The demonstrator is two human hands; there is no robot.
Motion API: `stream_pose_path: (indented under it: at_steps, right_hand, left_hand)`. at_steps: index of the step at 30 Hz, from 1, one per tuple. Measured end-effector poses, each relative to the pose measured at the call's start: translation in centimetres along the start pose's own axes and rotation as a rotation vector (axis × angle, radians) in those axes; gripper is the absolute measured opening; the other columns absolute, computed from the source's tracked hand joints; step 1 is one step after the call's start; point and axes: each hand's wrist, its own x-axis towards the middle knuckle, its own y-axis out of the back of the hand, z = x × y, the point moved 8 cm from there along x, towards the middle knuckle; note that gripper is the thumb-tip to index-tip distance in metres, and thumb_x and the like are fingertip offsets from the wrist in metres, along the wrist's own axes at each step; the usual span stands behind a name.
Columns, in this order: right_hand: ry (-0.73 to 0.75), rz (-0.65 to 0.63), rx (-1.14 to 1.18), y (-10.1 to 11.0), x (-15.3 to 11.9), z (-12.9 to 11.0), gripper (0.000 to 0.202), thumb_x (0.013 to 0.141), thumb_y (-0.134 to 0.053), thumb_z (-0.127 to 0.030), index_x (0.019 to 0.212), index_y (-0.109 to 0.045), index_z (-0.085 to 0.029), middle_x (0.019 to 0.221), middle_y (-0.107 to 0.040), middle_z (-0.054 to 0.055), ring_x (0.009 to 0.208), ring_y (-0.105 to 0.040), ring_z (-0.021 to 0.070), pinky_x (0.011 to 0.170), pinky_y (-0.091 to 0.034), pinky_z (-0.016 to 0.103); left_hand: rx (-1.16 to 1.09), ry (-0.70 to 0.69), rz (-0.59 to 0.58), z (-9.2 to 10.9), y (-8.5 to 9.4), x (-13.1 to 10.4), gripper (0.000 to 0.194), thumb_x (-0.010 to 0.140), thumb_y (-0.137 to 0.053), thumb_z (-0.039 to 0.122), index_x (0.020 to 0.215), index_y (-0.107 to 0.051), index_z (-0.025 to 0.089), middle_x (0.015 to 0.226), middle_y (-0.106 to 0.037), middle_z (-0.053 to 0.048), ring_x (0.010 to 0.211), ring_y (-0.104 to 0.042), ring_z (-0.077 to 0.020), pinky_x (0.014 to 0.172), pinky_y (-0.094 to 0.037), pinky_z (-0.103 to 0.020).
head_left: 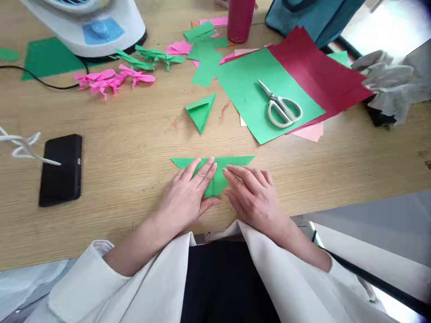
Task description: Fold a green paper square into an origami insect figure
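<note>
A green paper triangle lies flat near the table's front edge, its long side away from me and its point toward me. My left hand rests on its left half with the fingers spread flat. On its right side lies my right hand, fingers stretched out and slightly bent, the fingertips touching the paper. A faint crease runs down the middle of the triangle. Just beyond it sits a smaller folded green piece with a raised flap.
White-handled scissors lie on green paper over red sheets. Pink and green folded figures stand by a white appliance. A black phone-like device is at left, a red bottle at the back.
</note>
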Motion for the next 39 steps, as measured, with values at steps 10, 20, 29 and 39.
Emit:
stream_pose_path:
  at_steps: [10,20,29,39]
  right_hand:
    - [-0.091,-0.19,-0.004,-3.2,-0.2,1.0,0.057,0.105,-0.038,-0.044,0.148,-0.047,-0.007,0.161,-0.037,0.017,0.149,-0.034,0.03,0.122,-0.026,0.046]
    - [-0.238,-0.219,-0.11,-3.1,-1.1,3.2,0.071,0.104,-0.035,-0.05,0.155,-0.031,-0.002,0.164,-0.024,0.023,0.155,-0.019,0.0317,0.124,-0.019,0.049]
    - [-0.314,-0.219,-0.153,-2.9,-1.4,4.2,0.072,0.103,-0.035,-0.051,0.156,-0.028,-0.002,0.165,-0.025,0.021,0.154,-0.022,0.0329,0.123,-0.018,0.051]
    - [-0.319,-0.202,-0.118,-2.7,-1.4,4.4,0.068,0.103,-0.035,-0.048,0.155,-0.031,-0.004,0.165,-0.027,0.019,0.154,-0.022,0.031,0.124,-0.016,0.049]
  left_hand:
    - [-0.099,-0.062,0.082,0.2,-0.3,0.1,0.093,0.094,-0.042,0.068,0.155,-0.028,-0.001,0.163,-0.028,-0.022,0.153,-0.026,-0.0343,0.124,-0.026,-0.051]
    - [-0.171,-0.14,0.044,0.1,-0.9,-0.2,0.09,0.089,-0.049,0.07,0.159,-0.029,0.017,0.167,-0.02,-0.016,0.155,-0.017,-0.0389,0.122,-0.024,-0.058]
    - [-0.241,-0.222,0.04,-0.2,-0.9,-0.3,0.081,0.086,-0.062,0.063,0.156,-0.032,0.036,0.17,-0.007,-0.014,0.155,-0.012,-0.0425,0.12,-0.021,-0.064]
    - [-0.289,-0.224,0.028,-1.2,-0.7,-0.4,0.089,0.097,-0.031,0.068,0.162,-0.006,0.013,0.167,-0.017,-0.02,0.156,-0.013,-0.0324,0.124,-0.022,-0.053]
